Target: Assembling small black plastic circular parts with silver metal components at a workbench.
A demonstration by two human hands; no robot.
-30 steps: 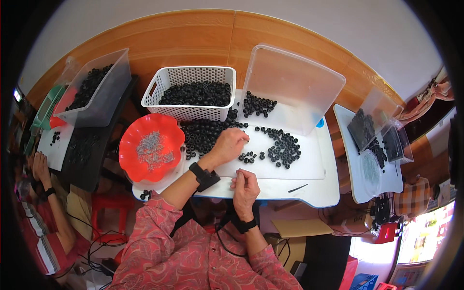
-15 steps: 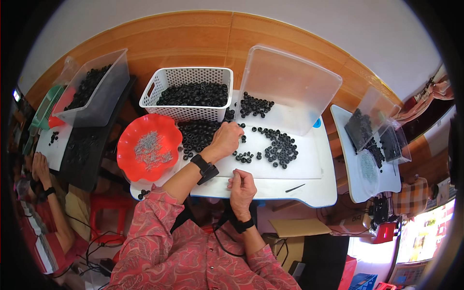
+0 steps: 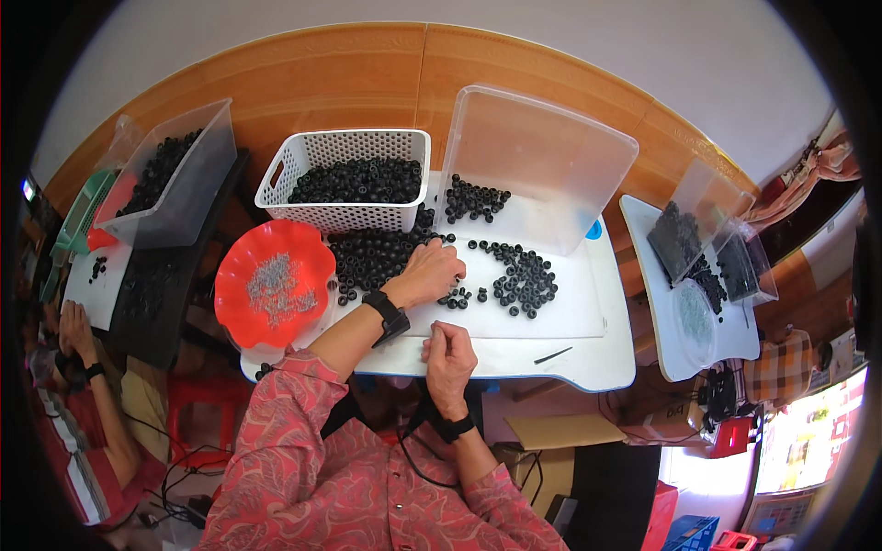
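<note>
Left hand (image 3: 430, 274) shifted onto black rings (image 3: 372, 257).

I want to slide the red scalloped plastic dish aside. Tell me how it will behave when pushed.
The red scalloped plastic dish looks thin and shallow, so probably light and easy to slide. It overhangs the white table at the left edge, so a leftward push could tip it. The small grey pieces lie loose inside and would likely scatter if it is jolted.
</note>
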